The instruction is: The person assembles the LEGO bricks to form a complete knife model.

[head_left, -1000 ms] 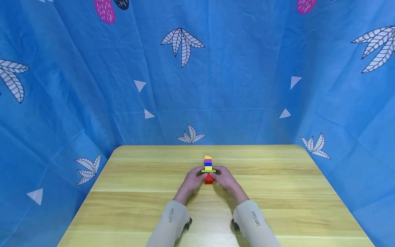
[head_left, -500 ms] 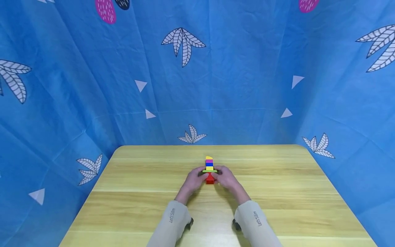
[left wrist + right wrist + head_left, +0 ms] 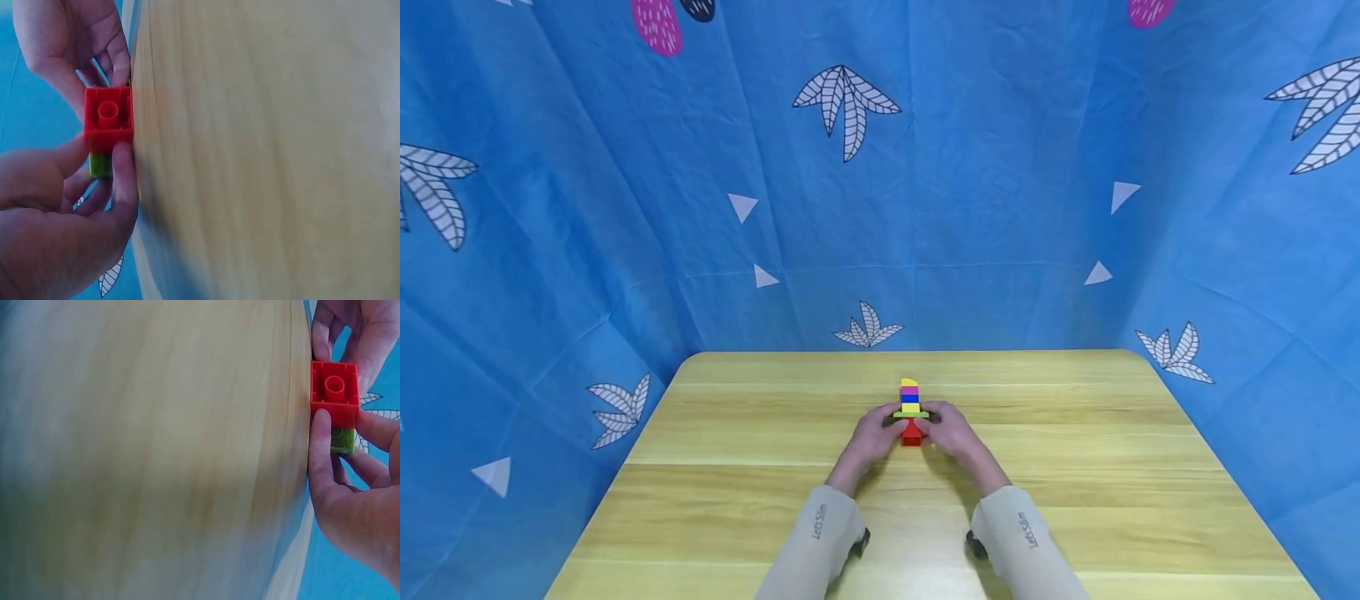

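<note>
A toy-brick stack lies on its side at the middle of the table, pointing away from me. Its near end is a red brick, whose hollow underside faces the wrist cameras. Beyond it come a light green piece sticking out on both sides, a yellow brick, a blue brick, a purple brick and a yellow curved-top brick at the far tip. My left hand pinches the red brick from the left. My right hand pinches it from the right, thumbs near each other.
A blue curtain with leaf prints hangs behind the table and down both sides. Bare wood extends on either side of the arms. Both forearms wear pale sleeves, with a dark device under the left cuff.
The hands keep the same hold on the brick stack. The whole head view has shifted slightly; otherwise nothing visibly moves.
</note>
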`<move>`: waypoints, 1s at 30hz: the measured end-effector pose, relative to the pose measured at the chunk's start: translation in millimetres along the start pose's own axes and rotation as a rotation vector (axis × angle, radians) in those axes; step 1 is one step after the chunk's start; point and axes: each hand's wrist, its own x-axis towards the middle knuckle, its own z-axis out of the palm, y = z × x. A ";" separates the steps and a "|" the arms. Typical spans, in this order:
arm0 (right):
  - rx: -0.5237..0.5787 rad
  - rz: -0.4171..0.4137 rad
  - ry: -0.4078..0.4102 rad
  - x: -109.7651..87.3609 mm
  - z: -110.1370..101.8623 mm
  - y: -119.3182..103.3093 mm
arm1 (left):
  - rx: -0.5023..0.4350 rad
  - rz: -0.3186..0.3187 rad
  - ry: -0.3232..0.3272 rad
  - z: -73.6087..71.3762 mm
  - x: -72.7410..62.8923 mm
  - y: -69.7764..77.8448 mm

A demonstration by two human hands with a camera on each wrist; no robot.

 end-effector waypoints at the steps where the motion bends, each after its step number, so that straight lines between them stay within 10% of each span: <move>1: 0.000 0.005 0.002 -0.4 -0.4 -0.1 | 0.000 -0.002 -0.003 0.2 0.0 0.6; 30: 0.010 -0.022 -0.024 -4.4 -2.5 -2.7 | -0.010 -0.023 -0.022 -6.6 -3.6 4.6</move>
